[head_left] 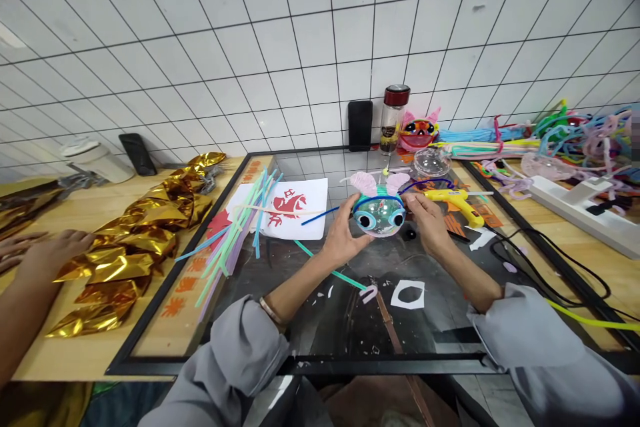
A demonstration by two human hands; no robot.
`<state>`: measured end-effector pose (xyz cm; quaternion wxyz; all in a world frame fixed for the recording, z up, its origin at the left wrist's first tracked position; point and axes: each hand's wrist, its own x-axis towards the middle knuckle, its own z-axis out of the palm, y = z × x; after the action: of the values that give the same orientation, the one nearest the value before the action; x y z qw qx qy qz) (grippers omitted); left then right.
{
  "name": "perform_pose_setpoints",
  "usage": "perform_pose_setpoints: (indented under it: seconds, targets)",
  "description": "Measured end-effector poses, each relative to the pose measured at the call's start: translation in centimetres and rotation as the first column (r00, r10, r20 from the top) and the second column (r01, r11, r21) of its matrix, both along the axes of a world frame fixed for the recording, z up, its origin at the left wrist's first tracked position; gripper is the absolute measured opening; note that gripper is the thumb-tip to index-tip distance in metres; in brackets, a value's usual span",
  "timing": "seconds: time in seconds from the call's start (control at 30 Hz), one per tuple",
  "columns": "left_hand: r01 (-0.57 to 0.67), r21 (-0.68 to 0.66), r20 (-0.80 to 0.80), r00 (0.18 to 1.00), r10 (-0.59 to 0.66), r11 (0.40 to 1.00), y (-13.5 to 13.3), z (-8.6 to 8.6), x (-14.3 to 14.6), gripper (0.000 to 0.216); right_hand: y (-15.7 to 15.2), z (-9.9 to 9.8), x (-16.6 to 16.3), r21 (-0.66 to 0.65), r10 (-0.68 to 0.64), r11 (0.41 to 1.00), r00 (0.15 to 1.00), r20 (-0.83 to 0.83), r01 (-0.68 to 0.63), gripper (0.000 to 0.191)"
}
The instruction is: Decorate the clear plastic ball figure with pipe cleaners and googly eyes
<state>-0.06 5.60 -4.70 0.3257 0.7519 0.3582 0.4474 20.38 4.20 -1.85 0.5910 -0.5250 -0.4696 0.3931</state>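
Note:
Both my hands hold a clear plastic ball (380, 217) made into a creature, with googly eyes, pink ears and a blue pipe cleaner round its top. My left hand (344, 233) cups its left side with the fingers curled. My right hand (425, 220) grips its right side, fingers pinched at the blue pipe cleaner. The ball hovers just above the glass-topped table (350, 307).
A yellow glue gun (453, 200) lies right of the ball. A bundle of coloured straws (235, 240) and a white sheet with a red paper cut-out (287, 207) lie to the left. Gold foil (135, 233) and another person's hand (45, 253) are far left. Pipe cleaners (560, 137) pile at back right.

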Motion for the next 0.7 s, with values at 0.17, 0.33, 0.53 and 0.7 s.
perform_pose_setpoints:
  seconds: [0.17, 0.33, 0.53, 0.7]
  targets:
    - [0.019, -0.009, -0.002, 1.0, -0.019, 1.0, -0.1, 0.2, 0.0, 0.095, 0.1, -0.1, 0.1, 0.003, -0.019, 1.0, 0.999, 0.04, 0.019, 0.04]
    - [0.022, -0.018, 0.0, 1.0, -0.022, 1.0, -0.1, 0.1, -0.1, 0.099, 0.0, 0.3, 0.1, -0.013, -0.027, 1.0, 0.999, 0.021, 0.027, 0.04]
    - [0.001, -0.051, -0.017, 1.0, -0.002, 0.999, -0.1, -0.2, -0.3, 0.101, -0.1, 1.0, 0.3, -0.005, -0.062, 0.998, 0.998, -0.027, 0.062, 0.039]
    - [-0.014, -0.05, -0.021, 1.0, 0.013, 0.999, -0.2, -0.1, -0.4, 0.105, 0.0, 0.9, 0.4, 0.031, -0.087, 0.996, 0.996, -0.019, 0.087, 0.036]
